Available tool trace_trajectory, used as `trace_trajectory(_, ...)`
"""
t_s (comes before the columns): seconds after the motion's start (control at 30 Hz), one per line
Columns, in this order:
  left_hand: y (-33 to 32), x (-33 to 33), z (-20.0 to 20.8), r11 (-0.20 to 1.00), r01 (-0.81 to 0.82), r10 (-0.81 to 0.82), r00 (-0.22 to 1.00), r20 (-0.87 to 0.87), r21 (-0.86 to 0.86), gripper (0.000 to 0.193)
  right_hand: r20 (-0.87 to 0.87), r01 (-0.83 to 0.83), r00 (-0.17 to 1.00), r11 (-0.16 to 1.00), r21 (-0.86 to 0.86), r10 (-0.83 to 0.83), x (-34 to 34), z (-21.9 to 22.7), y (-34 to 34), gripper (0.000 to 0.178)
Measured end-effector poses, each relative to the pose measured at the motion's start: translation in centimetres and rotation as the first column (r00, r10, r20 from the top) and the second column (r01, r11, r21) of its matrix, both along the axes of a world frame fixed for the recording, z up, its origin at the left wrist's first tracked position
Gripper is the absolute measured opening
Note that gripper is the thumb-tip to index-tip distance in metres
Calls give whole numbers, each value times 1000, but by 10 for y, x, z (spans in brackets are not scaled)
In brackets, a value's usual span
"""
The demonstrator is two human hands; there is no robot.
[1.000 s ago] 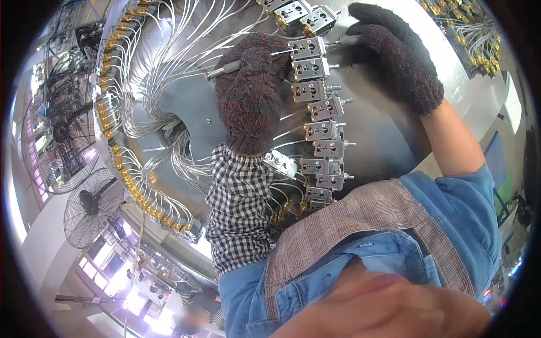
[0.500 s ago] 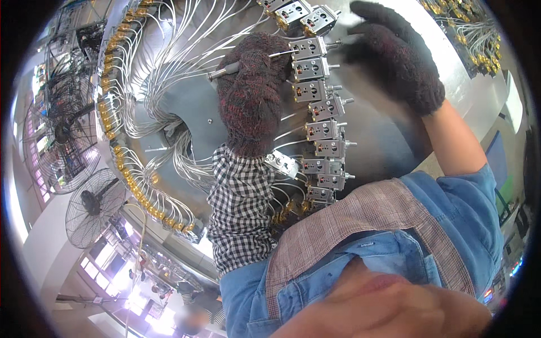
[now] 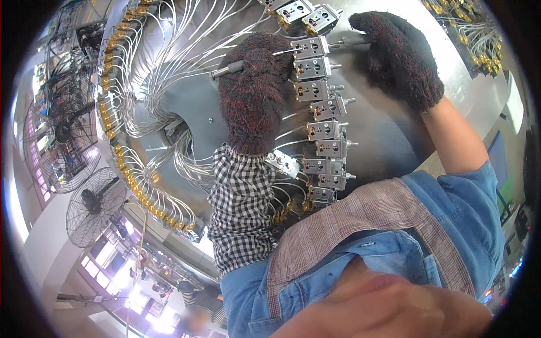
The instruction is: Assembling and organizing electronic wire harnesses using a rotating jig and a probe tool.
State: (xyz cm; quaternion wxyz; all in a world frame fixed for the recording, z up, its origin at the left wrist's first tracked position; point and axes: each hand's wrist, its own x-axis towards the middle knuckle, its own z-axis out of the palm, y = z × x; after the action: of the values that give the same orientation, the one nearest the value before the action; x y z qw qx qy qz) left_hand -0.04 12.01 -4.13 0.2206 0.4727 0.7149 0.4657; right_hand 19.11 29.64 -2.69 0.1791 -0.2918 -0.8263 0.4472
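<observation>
My left hand, in a dark knitted glove, is closed round a slim screwdriver. Its grey handle end sticks out at the left, and its thin shaft reaches right to the face of a small metal switch-like block. Just right of that block's threaded spindle is my gloved right hand, fingers curled. A grey rod-like piece shows between spindle and fingers; the grip hides what it is. More such blocks form a curved row below, with white wires at their left.
Bundles of white wires run over the round metal table toward brass-coloured fittings along its left rim. More brass-ended wires lie at the far right. Fans stand left of the table.
My right hand has come slightly closer to the top block's spindle, and its fingers have curled in. The left hand and its screwdriver have barely moved.
</observation>
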Motion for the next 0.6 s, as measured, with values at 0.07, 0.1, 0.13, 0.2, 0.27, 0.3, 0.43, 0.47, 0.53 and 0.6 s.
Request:
trace_trajectory(0.07, 0, 1, -4, 1000, -19, 19, 994, -104, 3, 32, -50, 38, 998, 989, -142, -46, 0, -5, 3, 47)
trace_trajectory(0.1, -1, 0, -4, 999, -34, 36, 997, -71, 27, 29, -39, -23, 999, 993, 112, 27, 1, -6, 4, 49)
trace_trajectory(0.13, -1, 1, -6, 998, -52, 54, 995, -88, 22, 26, -12, -86, 995, 929, 359, 96, 0, -8, 4, 51)
trace_trajectory(0.2, -2, 0, -6, 997, -46, 31, 979, 199, 69, 38, -42, -113, 988, 876, 469, 150, 1, -8, 4, 52)
trace_trajectory(0.27, -1, 0, -7, 996, -64, 45, 965, 257, 63, 42, -65, -132, 977, 810, 572, 205, 2, -7, 1, 53)
trace_trajectory(0.3, 0, 1, -6, 994, -72, 48, 964, 262, 83, 42, -87, -95, 987, 923, 373, 137, 1, -7, -3, 53)
trace_trajectory(0.43, 5, 4, 2, 972, -140, 1, 807, 590, 190, 32, -88, -24, 995, 966, 257, 48, -2, 1, -10, 52)
trace_trajectory(0.47, 6, 5, 5, 963, -167, -24, 731, 682, 213, 30, -87, -24, 995, 966, 257, 48, -5, 2, -11, 52)
trace_trajectory(0.53, 7, 6, 12, 953, -197, -52, 643, 764, 231, 27, -216, -18, 969, 903, 428, 121, -10, 7, -10, 44)
trace_trajectory(0.6, 8, 7, 18, 937, -191, -151, 533, 832, 292, 28, -342, -4, 930, 925, -379, -136, -10, 11, -12, 41)
